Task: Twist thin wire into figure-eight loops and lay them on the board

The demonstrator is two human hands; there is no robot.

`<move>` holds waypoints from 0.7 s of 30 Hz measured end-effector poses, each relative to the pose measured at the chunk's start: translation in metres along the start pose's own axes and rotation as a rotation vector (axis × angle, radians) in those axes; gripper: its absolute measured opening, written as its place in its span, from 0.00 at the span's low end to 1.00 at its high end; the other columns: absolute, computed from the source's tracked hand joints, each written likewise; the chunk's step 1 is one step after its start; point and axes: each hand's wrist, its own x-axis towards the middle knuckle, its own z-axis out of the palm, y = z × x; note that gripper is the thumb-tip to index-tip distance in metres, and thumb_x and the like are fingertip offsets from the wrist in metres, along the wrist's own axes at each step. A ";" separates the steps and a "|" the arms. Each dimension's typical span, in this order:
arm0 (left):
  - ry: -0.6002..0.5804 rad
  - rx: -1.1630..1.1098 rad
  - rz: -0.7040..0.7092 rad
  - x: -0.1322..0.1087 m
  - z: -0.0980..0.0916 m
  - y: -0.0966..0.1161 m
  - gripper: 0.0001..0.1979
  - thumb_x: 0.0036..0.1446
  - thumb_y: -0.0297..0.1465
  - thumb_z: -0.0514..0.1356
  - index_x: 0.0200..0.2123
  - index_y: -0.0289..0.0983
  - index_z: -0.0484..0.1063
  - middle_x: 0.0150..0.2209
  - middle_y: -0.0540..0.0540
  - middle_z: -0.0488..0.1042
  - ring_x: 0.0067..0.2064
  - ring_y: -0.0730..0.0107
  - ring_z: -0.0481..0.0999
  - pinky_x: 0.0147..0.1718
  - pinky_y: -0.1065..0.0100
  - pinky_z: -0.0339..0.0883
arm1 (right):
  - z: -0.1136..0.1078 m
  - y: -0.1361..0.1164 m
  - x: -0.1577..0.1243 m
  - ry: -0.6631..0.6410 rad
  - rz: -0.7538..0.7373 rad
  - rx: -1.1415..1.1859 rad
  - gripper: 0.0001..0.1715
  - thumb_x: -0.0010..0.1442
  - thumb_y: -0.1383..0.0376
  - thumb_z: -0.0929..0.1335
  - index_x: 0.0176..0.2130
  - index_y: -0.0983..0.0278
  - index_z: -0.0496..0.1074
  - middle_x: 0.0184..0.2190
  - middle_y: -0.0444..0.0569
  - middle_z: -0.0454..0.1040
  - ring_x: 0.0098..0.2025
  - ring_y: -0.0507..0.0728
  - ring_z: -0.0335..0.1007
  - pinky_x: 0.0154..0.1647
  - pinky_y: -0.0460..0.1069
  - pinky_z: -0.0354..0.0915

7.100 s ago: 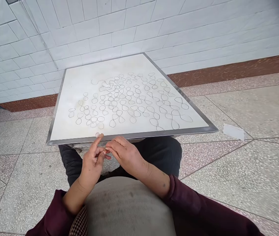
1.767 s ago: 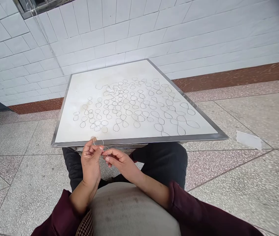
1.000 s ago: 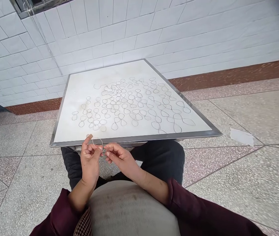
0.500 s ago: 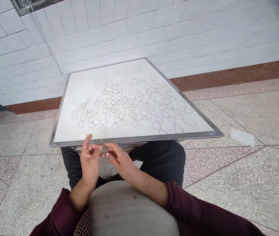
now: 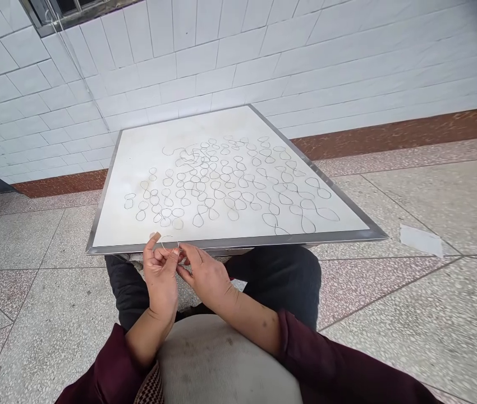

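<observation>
Left hand pinching a wire loop, right hand curled beside it, at the metal-rimmed tray.

- dark maroon long-sleeved top, left sleeve and right sleeve ending at the forearms
- pale grey apron over the front, faint dark smudges
- brown-and-cream checked fabric showing beside it
- black trousers

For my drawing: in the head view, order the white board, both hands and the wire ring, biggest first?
White board, then left hand and right hand, too alike to rank, then wire ring.
</observation>
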 end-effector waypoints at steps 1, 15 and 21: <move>-0.004 -0.003 0.005 0.000 0.001 0.000 0.29 0.51 0.30 0.69 0.55 0.42 0.65 0.25 0.59 0.69 0.31 0.77 0.74 0.45 0.67 0.70 | 0.000 0.001 0.000 0.002 -0.002 0.001 0.20 0.63 0.64 0.69 0.54 0.64 0.66 0.38 0.55 0.79 0.40 0.63 0.78 0.35 0.54 0.74; -0.045 0.033 0.050 0.001 0.001 0.002 0.26 0.52 0.30 0.69 0.53 0.41 0.66 0.26 0.57 0.69 0.29 0.76 0.74 0.38 0.69 0.72 | -0.010 -0.008 -0.002 -0.176 0.138 -0.002 0.20 0.67 0.62 0.65 0.57 0.65 0.65 0.41 0.55 0.81 0.40 0.62 0.80 0.38 0.53 0.73; -0.056 0.066 0.054 0.001 0.002 0.003 0.25 0.52 0.31 0.69 0.52 0.40 0.67 0.25 0.57 0.69 0.29 0.77 0.72 0.37 0.72 0.70 | -0.008 -0.004 -0.004 -0.198 0.139 0.011 0.20 0.69 0.61 0.64 0.57 0.65 0.66 0.41 0.56 0.81 0.41 0.63 0.80 0.39 0.53 0.73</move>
